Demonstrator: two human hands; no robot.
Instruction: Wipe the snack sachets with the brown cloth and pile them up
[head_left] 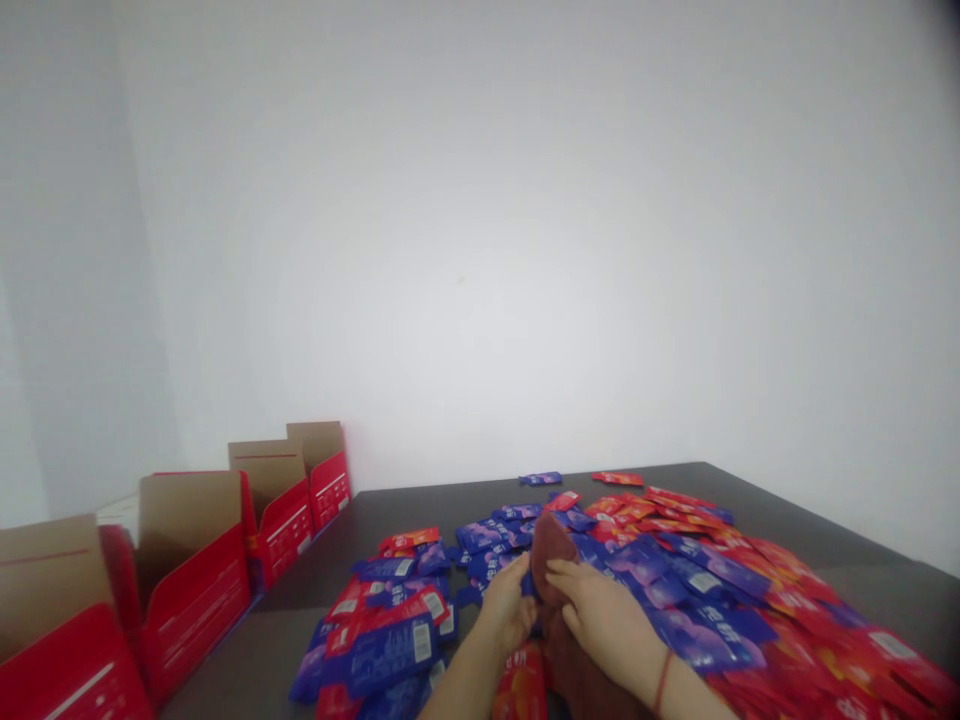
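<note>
Plainly, in the head view, our right grip (pixel 604 618) is clasping a brown cloth (pixel 552 560), upright between our hands above the dark surface (pixel 281 620). Our left grip (pixel 504 603) sits against the cloth's other side; whether it pinches the fabric, we cannot tell. Blue sachets (pixel 716 573) and red sachets (pixel 799 655) lie in overlapping heaps around both our hands. Open red cartons (pixel 201 610) line our left.

Plain white wall (pixel 465 200) filling the middle and upper frame, brightest near the centre, greyer wall (pixel 67 250) at far left, dark flat surface (pixel 427 505) across the bottom
</note>
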